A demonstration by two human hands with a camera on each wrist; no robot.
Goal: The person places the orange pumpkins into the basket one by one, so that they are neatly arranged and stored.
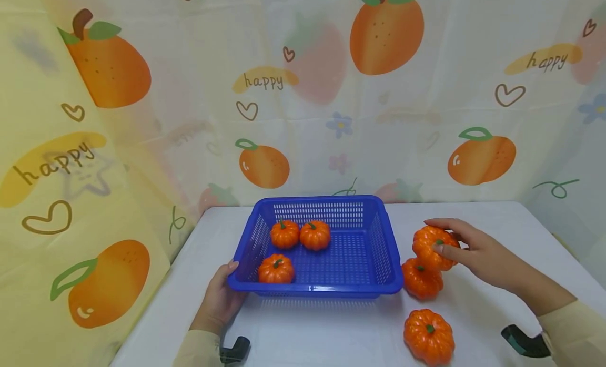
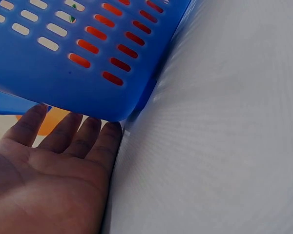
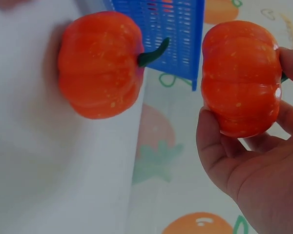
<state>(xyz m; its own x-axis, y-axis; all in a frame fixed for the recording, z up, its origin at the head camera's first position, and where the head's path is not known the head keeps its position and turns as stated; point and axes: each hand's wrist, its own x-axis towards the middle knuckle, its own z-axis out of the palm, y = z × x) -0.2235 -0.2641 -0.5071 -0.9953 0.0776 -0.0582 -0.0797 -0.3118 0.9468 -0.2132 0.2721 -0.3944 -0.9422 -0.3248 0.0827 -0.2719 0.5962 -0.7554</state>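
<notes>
My right hand [image 1: 466, 248] holds a glossy orange toy pumpkin [image 1: 435, 247] at the right of the basket. In the right wrist view its fingers and thumb [image 3: 291, 65] lie round the pumpkin's sides. Just below it in the head view is a second pumpkin [image 1: 423, 280]; another pumpkin [image 1: 429, 335] sits nearer on the table. My left hand [image 1: 220, 298] holds the blue plastic basket [image 1: 319, 288] at its near left corner, thumb at the rim. The left wrist view has its fingertips [image 2: 90, 126] against the basket. Inside the basket lie three pumpkins [image 1: 276, 268], all towards the left.
The basket stands on a white table [image 1: 303, 330]. Behind and to the left hangs a fruit-patterned cloth [image 1: 303, 130]. Dark curved pieces [image 1: 525, 342] show by both wrists.
</notes>
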